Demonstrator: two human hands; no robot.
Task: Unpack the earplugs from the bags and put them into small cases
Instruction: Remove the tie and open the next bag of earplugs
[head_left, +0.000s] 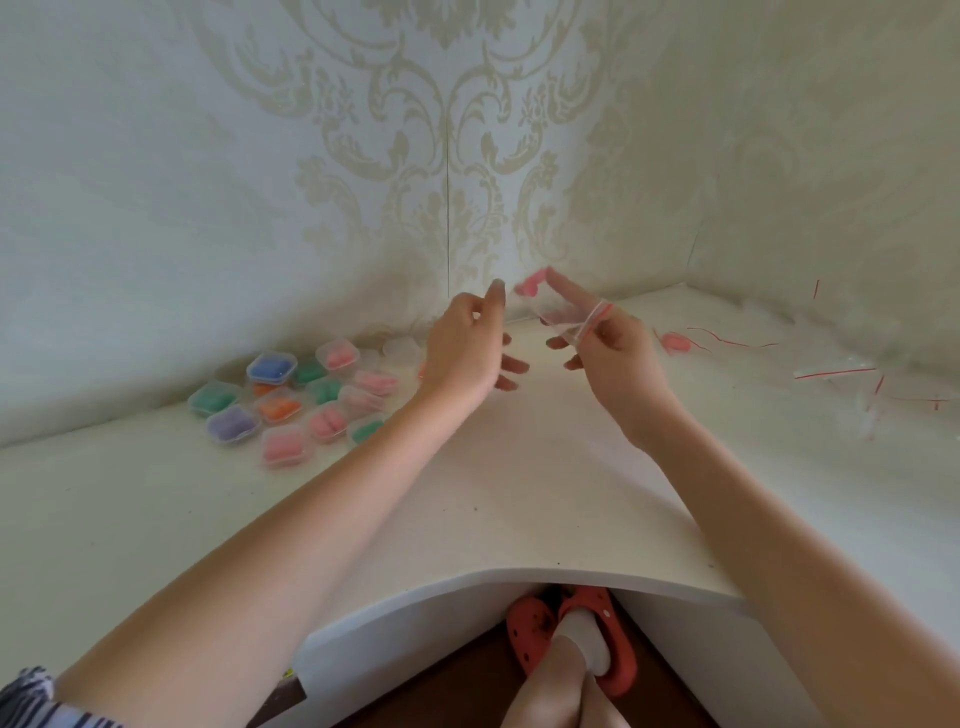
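Note:
My right hand (605, 332) pinches a small clear zip bag (563, 317) with a red seal strip, raised above the white desk (519, 493). A pink earplug (531, 283) shows at the bag's upper end, near my right index fingertip. My left hand (470, 345) hovers just left of the bag with loosely curled fingers, holding nothing. Another pink earplug (674, 341) lies on the desk to the right of my right hand.
Several small clear cases (291, 402) filled with pink, green, orange, blue and purple earplugs sit grouped at the left by the wall. Empty clear bags with red strips (836, 371) lie scattered at the right. The desk's front edge curves inward above my feet.

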